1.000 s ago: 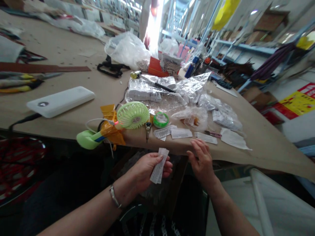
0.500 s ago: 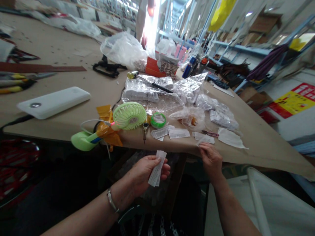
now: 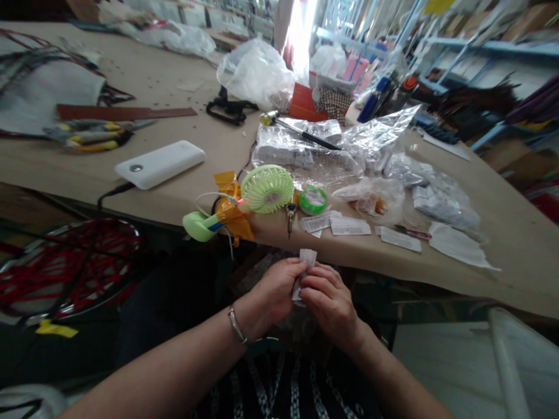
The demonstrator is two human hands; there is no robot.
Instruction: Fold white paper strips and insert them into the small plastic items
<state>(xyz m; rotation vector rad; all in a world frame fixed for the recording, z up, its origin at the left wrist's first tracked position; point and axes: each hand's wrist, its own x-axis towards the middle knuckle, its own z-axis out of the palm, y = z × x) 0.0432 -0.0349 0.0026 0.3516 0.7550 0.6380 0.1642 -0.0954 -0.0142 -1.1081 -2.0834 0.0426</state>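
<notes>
In front of my lap, just below the table edge, my left hand is closed on a few narrow white printed label strips. My right hand meets it there, its curled fingers pressed on the same strips and covering their middle. More printed labels lie along the table edge: one pile, a wider label, and another label beside small pink-handled snips. A pen-like tool with a metal tip sticks out over the edge, next to a green round container.
A green fan is taped at the table edge. A white power bank with a cable lies to the left, pliers beyond it. A hammer rests on plastic-wrapped label bundles. Blank white paper lies on the right.
My right hand has come from the labels at the table edge to my left hand and now touches the strips. The view has turned left.
</notes>
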